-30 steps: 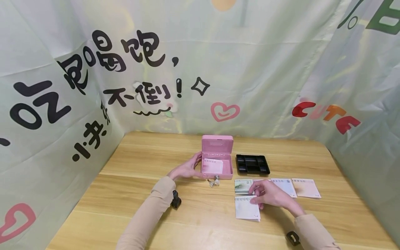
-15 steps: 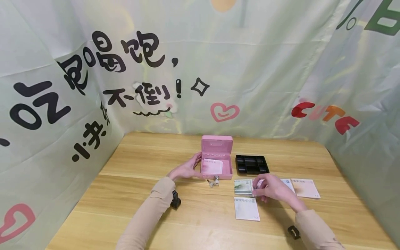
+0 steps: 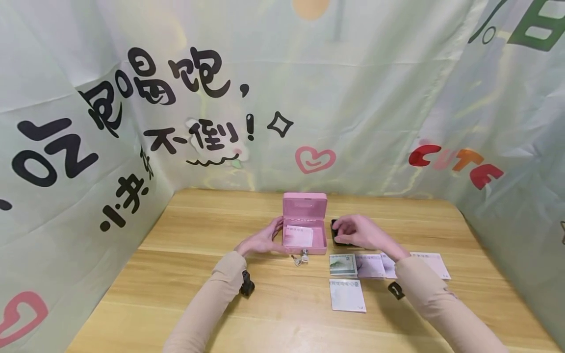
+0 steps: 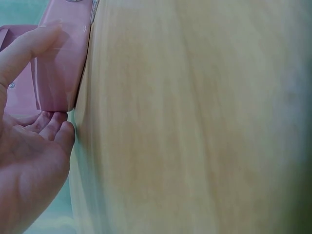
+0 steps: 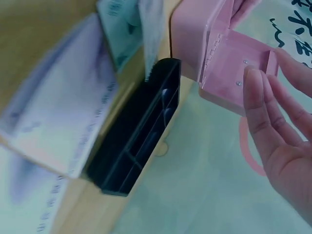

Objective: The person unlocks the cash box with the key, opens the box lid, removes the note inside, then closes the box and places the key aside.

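My left hand (image 3: 265,239) holds the left side of a pink cash box (image 3: 321,250). In the left wrist view its thumb lies along the box front and the fingertips touch the side. The box lid (image 3: 304,206) stands raised, and a pinkish banknote stack (image 3: 298,236) lies inside. Over the black compartment tray (image 5: 134,141) hovers my right hand (image 3: 359,232), fingers bent and nothing between them. It hides most of the tray in the head view; the right wrist view shows the tray's compartments.
Below the tray lie a green banknote (image 3: 342,264), a purple banknote (image 3: 370,266) and a pale pink one (image 3: 434,265), with a bluish one partly under the right sleeve. A whitish banknote (image 3: 347,295) lies nearer. Keys (image 3: 297,261) hang at the box lock (image 3: 304,254).
My right hand has left the banknotes and moved up and away to above the black tray, uncovering the purple banknote. The left hand stays at the cash box.
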`<state>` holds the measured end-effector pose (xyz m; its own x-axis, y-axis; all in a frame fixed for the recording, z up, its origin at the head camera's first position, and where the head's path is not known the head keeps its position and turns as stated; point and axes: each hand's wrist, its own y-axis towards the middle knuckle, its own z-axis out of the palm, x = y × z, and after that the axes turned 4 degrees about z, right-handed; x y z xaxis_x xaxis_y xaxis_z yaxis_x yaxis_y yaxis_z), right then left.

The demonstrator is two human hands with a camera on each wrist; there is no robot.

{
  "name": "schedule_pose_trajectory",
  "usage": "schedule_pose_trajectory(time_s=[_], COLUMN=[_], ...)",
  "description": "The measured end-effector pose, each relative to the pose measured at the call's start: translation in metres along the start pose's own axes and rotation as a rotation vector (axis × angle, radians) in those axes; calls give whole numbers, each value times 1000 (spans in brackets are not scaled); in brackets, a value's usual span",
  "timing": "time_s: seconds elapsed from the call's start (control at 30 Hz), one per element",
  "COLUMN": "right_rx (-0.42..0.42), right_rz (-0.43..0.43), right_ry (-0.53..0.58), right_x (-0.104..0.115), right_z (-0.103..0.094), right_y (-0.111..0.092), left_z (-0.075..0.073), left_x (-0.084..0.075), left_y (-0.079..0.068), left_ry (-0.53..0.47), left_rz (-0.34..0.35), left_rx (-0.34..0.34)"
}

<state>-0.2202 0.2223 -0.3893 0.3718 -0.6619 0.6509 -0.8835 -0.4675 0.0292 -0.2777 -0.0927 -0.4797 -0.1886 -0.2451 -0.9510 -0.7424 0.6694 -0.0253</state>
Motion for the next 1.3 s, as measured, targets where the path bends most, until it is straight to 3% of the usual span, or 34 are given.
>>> schedule_pose_trajectory(time_s=[0.3, 0.63, 0.9, 1.3], right_rx=[53, 208, 240, 241], right_rz=[-33, 45, 25, 24], right_ry=[-13, 90, 93, 62], right_x=[3, -2, -9, -11], right_z=[9, 32, 44, 51], right_y=[50, 92, 105, 108], left_z=[1, 0, 2, 1], left_x=[-1, 0, 1, 1], left_y=[-1, -1, 0, -1], left_ry=[2, -9, 4, 10], left_rz=[-5, -6, -16, -16], left_rx=[2, 2, -3, -6])
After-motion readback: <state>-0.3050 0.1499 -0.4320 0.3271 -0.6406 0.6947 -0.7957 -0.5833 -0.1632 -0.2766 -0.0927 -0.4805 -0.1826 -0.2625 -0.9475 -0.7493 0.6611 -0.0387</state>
